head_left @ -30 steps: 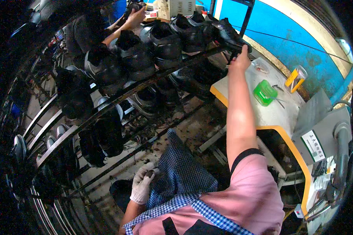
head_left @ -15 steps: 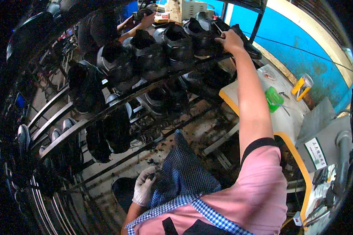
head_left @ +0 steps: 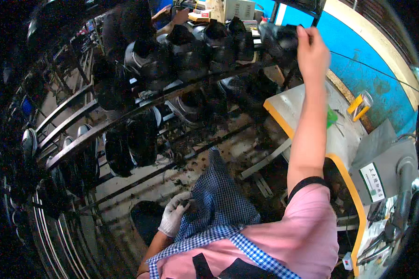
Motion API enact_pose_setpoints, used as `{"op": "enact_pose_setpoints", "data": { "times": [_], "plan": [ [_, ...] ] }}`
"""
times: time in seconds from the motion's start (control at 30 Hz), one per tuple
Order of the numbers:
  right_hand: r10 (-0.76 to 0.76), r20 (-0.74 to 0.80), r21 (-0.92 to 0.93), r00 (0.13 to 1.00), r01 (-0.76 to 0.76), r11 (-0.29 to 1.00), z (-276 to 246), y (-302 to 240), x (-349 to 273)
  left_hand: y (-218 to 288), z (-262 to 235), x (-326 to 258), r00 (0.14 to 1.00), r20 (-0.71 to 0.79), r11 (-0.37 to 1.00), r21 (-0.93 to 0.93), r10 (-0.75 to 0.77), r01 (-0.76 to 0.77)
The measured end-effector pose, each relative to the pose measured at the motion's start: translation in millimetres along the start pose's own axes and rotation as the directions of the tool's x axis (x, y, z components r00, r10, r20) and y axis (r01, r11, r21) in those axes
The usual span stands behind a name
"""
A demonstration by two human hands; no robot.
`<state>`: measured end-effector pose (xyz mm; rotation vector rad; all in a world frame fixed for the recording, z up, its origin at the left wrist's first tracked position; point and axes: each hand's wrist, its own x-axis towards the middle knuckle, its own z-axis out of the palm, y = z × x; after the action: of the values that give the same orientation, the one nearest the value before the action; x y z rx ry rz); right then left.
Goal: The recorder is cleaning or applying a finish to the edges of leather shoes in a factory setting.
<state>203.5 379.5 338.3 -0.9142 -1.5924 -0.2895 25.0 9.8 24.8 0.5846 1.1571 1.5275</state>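
At the far right end of the rack my right hand [head_left: 313, 53] is closed on the upper edge of a black shoe [head_left: 278, 41], which is tilted and a little blurred. Bare fingers pinch it, thumb side toward the shoe. My left hand [head_left: 173, 215], in a whitish glove, stays low beside the checked apron [head_left: 214, 197]. Its fingers are curled round a small dark piece that I cannot make out. A row of black shoes [head_left: 188, 53] stands along the upper shelf, left of the held shoe.
The dark metal rack [head_left: 163, 100] carries more black shoes [head_left: 188, 104] on a lower shelf. At right is a white table [head_left: 307, 107] with a yellow edge, holding a yellow can [head_left: 360, 106] and a green item [head_left: 331, 117]. Another person's hand [head_left: 180, 17] shows behind the rack.
My right hand has moved right and slightly up, and a black shoe is now tilted in its grip at the rack's end. The gloved left hand has barely shifted.
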Motion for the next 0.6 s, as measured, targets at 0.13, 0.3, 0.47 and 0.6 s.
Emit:
{"op": "enact_pose_setpoints", "data": {
  "times": [0.13, 0.3, 0.47, 0.6],
  "plan": [
    [0.125, 0.146, 0.34, 0.981, -0.168, 0.925, -105, -49, -90, 21, 7, -2, 0.996, 0.067, 0.992, 0.11, 0.059, -0.066],
    [-0.3, 0.717, 0.566, 0.629, -0.274, 0.778, -102, -79, -174, 73, 40, 1, 0.905, 0.063, 0.86, 0.291, 0.42, -0.42],
    [-0.515, 0.785, 0.606, 0.344, -0.598, 0.524, -33, -103, -260, 85, 37, 22, 0.857, 0.5, 0.834, 0.415, 0.124, -0.363],
    [-0.297, 0.9, 0.41, 0.32, -0.853, 0.323, -15, -92, -280, 43, 10, 12, 0.955, 0.226, 0.964, 0.14, 0.192, -0.226]
  ]
}}
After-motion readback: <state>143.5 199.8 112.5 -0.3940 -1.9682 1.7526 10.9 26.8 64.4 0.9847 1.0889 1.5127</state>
